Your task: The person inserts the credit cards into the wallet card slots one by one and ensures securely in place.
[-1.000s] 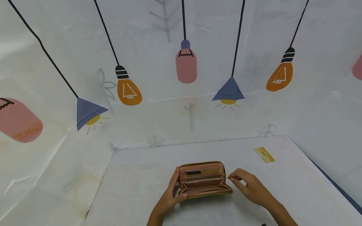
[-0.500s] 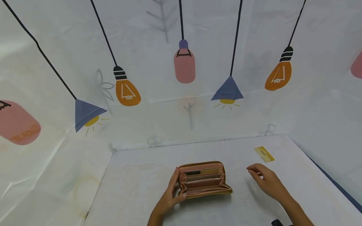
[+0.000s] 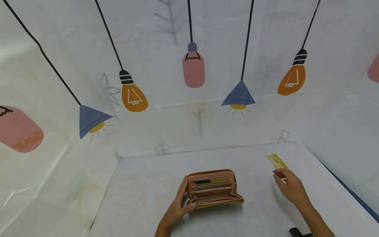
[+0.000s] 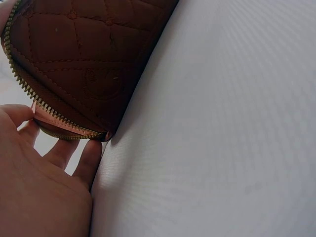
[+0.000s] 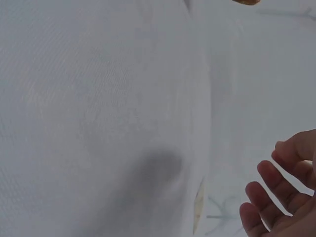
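Observation:
A brown zip-around wallet [image 3: 214,193] stands unzipped on the white table, its pink compartments facing up. Cards or papers show in its back slot. My left hand [image 3: 177,206] grips the wallet's left side, thumb at the lower front corner. Quilted stitching and a brass zip show on the wallet [image 4: 94,54] in the left wrist view, with the left hand's fingers [image 4: 89,160] at its corner. My right hand [image 3: 291,189] hovers just in front of a yellow card [image 3: 275,160] lying flat; its fingers are loosely bent around nothing. The right wrist view shows the card [image 5: 199,207] apart from the fingertips [image 5: 253,212].
A white sheet printed with hanging lamps [image 3: 193,69] forms the wall behind and beside the table [image 3: 142,184]. A dark object [image 3: 296,232], partly cut off, shows near the right forearm at the bottom edge.
My right hand has moved from beside the wallet rightward and away from me, up to the yellow card. The left hand and the wallet have stayed in place.

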`<action>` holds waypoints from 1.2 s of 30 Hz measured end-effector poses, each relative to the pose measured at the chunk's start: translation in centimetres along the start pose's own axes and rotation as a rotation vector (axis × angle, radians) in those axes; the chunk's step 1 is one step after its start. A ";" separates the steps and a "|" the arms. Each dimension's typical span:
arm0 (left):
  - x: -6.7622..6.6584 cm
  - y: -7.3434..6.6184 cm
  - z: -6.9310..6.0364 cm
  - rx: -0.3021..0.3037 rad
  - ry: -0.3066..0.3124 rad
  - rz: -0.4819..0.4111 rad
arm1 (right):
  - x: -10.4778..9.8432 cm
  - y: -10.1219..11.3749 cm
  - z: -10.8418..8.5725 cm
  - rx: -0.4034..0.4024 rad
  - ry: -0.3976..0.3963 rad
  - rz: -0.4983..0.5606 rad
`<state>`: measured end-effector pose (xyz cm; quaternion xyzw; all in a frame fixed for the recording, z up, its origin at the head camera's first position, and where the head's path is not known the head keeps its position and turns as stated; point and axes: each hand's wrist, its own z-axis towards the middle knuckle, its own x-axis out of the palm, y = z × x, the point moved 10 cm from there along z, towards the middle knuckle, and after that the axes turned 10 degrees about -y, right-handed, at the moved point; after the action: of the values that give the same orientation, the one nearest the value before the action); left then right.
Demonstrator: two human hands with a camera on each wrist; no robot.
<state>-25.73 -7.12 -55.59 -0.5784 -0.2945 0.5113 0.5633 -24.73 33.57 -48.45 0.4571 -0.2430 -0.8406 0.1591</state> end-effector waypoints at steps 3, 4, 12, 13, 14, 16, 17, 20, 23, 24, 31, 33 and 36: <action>0.0 0.1 0.0 -0.011 -0.004 -0.003 | 0.0 -1.0 0.1 0.029 -0.014 -0.020; 0.0 0.1 0.0 -0.016 -0.005 -0.004 | -0.1 -1.2 0.1 0.030 -0.022 -0.023; 0.0 0.3 -0.1 0.004 -0.001 -0.007 | -0.2 -3.1 0.9 0.049 -0.069 -0.065; 0.1 0.3 -0.1 0.004 0.001 -0.008 | 0.0 -3.5 1.0 0.067 -0.055 -0.070; 0.1 0.4 -0.1 -0.004 0.002 -0.012 | 0.2 -3.8 1.2 0.086 -0.038 -0.076; 0.1 0.4 -0.1 -0.002 0.008 -0.014 | 0.7 -4.4 1.5 0.117 -0.002 -0.090; 0.1 0.4 -0.1 -0.007 0.009 -0.015 | 0.9 -4.7 1.6 0.129 0.015 -0.098; 0.0 0.3 0.0 -0.011 0.005 -0.015 | 1.8 -5.6 2.2 0.178 0.067 -0.128; 0.0 0.1 0.1 -0.004 0.002 -0.008 | 2.7 -6.8 2.6 0.238 0.123 -0.152; 0.1 0.1 0.1 -0.002 0.002 -0.007 | 3.0 -7.2 2.7 0.253 0.143 -0.160; 0.2 0.3 0.0 0.002 0.010 -0.013 | 4.4 -8.6 3.4 0.229 0.209 -0.208; 0.2 0.3 0.0 0.013 0.010 -0.017 | 4.7 -8.7 3.7 0.219 0.214 -0.218; 0.2 0.2 0.0 0.013 0.011 -0.031 | 5.1 -8.8 4.1 0.214 0.232 -0.251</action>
<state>-25.70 -7.01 -55.86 -0.5730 -0.2967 0.5013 0.5766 -31.26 39.46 -54.92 0.5918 -0.2521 -0.7650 0.0306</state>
